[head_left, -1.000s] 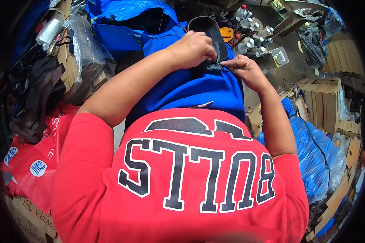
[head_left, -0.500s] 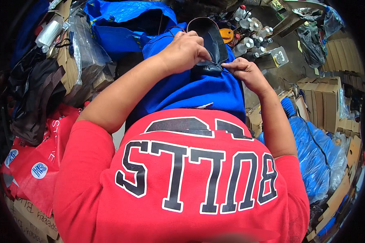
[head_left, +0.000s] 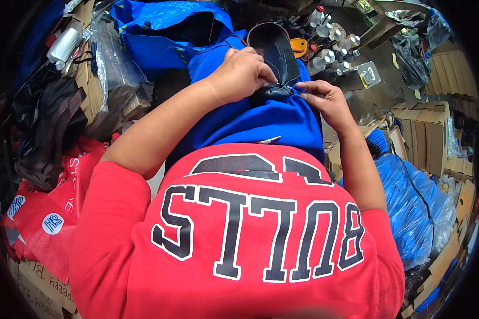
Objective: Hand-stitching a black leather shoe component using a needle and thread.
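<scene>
Red plastic bags with round white labels (head_left: 52, 223) at my left; both my hands, left hand (head_left: 243, 74) and right hand (head_left: 324, 101), pinch a dark curved leather piece (head_left: 275, 58) on blue cloth (head_left: 261, 119).

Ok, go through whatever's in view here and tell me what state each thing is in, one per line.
left hand: closed, gripping the dark leather piece
right hand: fingertips pinched at the piece's lower edge
dark leather piece: held on the lap, upper end curved into a loop
blue cloth: draped over the lap
blue bag: open
small bottles: upright, capped
cardboard boxes: stacked
</scene>
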### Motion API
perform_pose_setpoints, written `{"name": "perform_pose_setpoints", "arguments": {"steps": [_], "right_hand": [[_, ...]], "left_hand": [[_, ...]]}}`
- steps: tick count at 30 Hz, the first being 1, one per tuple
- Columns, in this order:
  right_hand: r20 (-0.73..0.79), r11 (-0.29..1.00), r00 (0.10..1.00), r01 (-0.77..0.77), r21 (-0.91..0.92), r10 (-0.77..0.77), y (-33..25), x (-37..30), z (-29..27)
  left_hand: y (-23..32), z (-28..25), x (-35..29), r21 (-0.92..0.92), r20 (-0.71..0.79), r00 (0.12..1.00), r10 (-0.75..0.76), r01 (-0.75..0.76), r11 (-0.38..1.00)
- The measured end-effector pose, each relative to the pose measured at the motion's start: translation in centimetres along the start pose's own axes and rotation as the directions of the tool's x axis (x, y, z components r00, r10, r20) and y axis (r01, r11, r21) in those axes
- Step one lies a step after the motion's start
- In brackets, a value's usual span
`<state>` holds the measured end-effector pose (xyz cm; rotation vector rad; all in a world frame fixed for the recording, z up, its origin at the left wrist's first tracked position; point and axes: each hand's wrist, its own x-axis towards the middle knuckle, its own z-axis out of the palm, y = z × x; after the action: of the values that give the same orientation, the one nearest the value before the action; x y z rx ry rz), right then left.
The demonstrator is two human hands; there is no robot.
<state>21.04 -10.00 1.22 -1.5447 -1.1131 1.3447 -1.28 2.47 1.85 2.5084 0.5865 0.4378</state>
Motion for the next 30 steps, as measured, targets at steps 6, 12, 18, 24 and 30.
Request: {"name": "perform_pose_setpoints", "arguments": {"steps": [6, 12, 18, 24, 30], "right_hand": [[-0.045, 0.996, 0.997, 0.071, 0.046, -0.069, 1.3, 0.4, 1.2], [-0.049, 0.987, 0.998, 0.048, 0.151, -0.041, 1.8, 0.1, 2.0], [0.038, 0.997, 0.997, -0.066, 0.043, 0.064, 0.3, 1.8, 1.2], [0.092, 0.978, 0.995, -0.014, -0.210, 0.034, -1.6, 2.8, 0.9], [0.013, 0.998, 1.000, -0.028, 0.064, 0.027, 0.3, 1.3, -1.2]], "left_hand": [[-0.5, 1.4, 0.3, -0.148, 0.101, 0.960, -0.262, 0.275, 0.950], [0.1, 1.9, 0.9, -0.154, 0.146, 0.934, -0.326, 0.347, 0.925], [0.2, 2.1, 2.3, -0.188, 0.250, 0.895, -0.370, 0.420, 0.888], [1.0, 0.2, 3.0, 0.081, 0.213, 0.957, -0.199, 0.185, 0.979], [0.2, -0.5, 1.8, 0.149, 0.224, 0.966, -0.128, 0.096, 0.984]]}}
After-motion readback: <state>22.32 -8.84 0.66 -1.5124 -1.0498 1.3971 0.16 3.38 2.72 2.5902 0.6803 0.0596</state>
